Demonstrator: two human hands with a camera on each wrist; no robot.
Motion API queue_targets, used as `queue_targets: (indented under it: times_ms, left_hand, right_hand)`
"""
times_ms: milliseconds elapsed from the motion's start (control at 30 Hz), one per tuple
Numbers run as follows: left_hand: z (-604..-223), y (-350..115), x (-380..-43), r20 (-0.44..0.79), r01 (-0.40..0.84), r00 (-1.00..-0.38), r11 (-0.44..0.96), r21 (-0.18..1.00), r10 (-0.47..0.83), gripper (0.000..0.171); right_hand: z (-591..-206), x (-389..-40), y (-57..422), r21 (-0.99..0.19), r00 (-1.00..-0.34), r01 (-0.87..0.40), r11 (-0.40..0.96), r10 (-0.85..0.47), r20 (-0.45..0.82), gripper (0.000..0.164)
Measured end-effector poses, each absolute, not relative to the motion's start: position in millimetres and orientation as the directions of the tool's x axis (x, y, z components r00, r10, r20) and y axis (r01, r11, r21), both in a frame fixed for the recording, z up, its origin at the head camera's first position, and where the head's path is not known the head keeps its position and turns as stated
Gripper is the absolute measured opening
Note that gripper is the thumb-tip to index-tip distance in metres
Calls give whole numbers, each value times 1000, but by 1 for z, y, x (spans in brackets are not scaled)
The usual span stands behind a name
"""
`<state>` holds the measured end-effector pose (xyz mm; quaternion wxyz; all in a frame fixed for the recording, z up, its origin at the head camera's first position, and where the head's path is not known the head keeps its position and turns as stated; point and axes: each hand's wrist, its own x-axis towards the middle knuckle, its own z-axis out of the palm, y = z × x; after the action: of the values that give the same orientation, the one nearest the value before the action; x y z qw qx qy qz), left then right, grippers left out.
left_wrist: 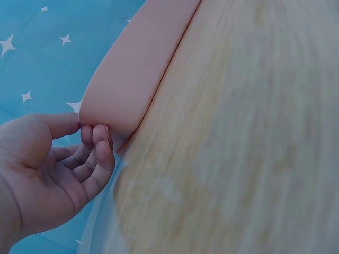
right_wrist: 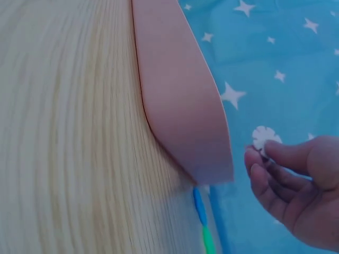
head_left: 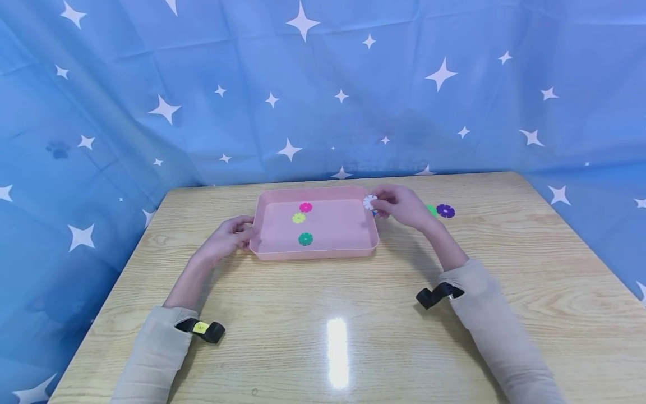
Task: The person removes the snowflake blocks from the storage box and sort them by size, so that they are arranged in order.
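Note:
A shallow pink tray [head_left: 323,255] lies on the wooden table. Inside it are a magenta notched disc [head_left: 305,207], a yellow one [head_left: 299,218] and a green one [head_left: 305,239]. My left hand [head_left: 229,238] grips the tray's left side, its thumb and fingertips at the rim in the left wrist view. Between the thumb and fingers of my right hand [head_left: 401,206] is a white notched disc [right_wrist: 264,136], held above the tray's right edge. A blue disc [right_wrist: 199,205] lies just outside that edge, mostly hidden by the hand in the head view.
To the right of my right hand, a light green disc [head_left: 431,210] and a purple disc [head_left: 446,211] lie on the table [head_left: 272,331]. A blue curtain [head_left: 353,73] with white stars hangs behind the table's far edge.

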<state>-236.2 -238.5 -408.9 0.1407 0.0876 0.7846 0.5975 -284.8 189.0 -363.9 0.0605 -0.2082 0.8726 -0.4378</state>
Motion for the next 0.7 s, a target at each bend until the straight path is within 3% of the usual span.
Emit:
queue_targets:
  times_ms: [500, 700]
  left_hand:
    - [-410, -238, -237, -122, -30, -946, 293, 956, 300, 52]
    - [-409, -237, -236, -127, -34, -950, 307, 951, 286, 49]
  right_hand:
    - [-363, -280, 264, -757, -950, -267, 597, -294, 104, 35]
    - [-364, -281, 292, -773, -973, -195, 604, -219, 75, 37]
